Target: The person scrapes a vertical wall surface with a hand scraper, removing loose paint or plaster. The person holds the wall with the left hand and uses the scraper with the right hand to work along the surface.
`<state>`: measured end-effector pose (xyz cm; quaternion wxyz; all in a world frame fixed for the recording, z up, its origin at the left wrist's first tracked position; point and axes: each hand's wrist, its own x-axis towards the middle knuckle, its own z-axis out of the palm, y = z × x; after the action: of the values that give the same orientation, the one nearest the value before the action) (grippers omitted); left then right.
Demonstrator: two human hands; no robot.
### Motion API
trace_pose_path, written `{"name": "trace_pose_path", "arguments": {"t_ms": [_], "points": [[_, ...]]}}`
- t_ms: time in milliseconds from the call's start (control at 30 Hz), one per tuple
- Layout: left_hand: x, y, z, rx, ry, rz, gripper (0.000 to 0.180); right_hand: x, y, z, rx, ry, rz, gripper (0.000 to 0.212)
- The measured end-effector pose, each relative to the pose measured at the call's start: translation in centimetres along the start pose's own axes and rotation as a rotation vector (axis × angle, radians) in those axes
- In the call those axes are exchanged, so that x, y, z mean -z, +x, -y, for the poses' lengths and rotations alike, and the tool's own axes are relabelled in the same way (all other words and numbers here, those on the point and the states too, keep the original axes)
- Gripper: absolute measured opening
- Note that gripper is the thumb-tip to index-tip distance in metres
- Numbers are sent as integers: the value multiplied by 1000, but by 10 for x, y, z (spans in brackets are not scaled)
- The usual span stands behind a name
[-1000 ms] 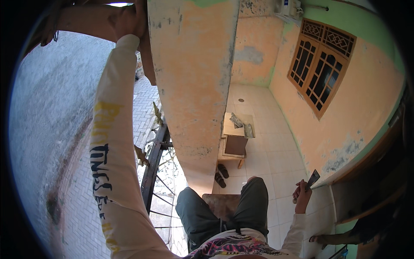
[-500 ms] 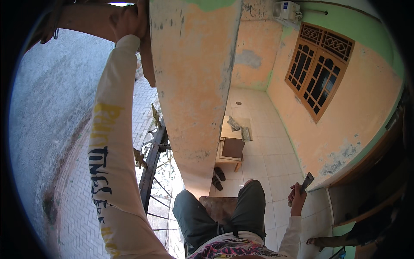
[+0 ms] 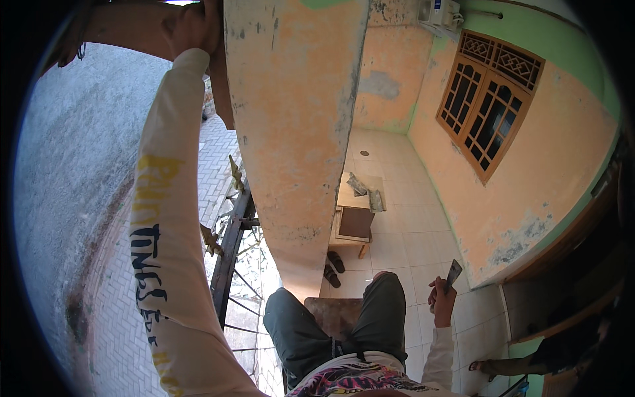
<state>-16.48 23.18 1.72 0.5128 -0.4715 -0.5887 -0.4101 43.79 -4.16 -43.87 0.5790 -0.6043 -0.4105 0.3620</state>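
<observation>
My left arm reaches up at the left, and my left hand (image 3: pixel 188 30) is closed on a brown beam (image 3: pixel 126 28) beside the top of the pillar. Shadow partly hides its fingers. At the lower right, my right hand (image 3: pixel 442 302) is closed round the handle of a putty knife (image 3: pixel 454 272). The flat dark blade points up and stands clear of the wall. Straight ahead rises the pillar (image 3: pixel 294 132), its orange paint worn and scuffed with grey patches.
Below my knees is a brown seat or board (image 3: pixel 331 316). A dark metal fence (image 3: pixel 228 264) runs left of the pillar. A small wooden table (image 3: pixel 354 223) with grey blocks, a pair of sandals (image 3: pixel 333 271) and a shuttered window (image 3: pixel 489 99) lie beyond. Another person's leg (image 3: pixel 516 366) shows at right.
My right hand has moved a little left and up with the putty knife. My left hand stays on the beam, and the whole view has shifted slightly.
</observation>
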Motion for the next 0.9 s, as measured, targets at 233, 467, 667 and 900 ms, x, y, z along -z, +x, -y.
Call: {"name": "trace_pose_path", "arguments": {"t_ms": [233, 467, 667, 900], "points": [[2, 4, 4, 42, -106, 56, 62, 1, -7, -6, -40, -9, -8, 35], [52, -2, -32, 180, -240, 159, 74, -3, -7, -7, -125, 12, -48, 26], [40, -3, -28, 168, -227, 33, 76, -6, -3, -16, -107, -7, 18, 26], [46, -7, -31, 195, -272, 56, 78, -9, -8, -21, -116, -15, 36, 27]]}}
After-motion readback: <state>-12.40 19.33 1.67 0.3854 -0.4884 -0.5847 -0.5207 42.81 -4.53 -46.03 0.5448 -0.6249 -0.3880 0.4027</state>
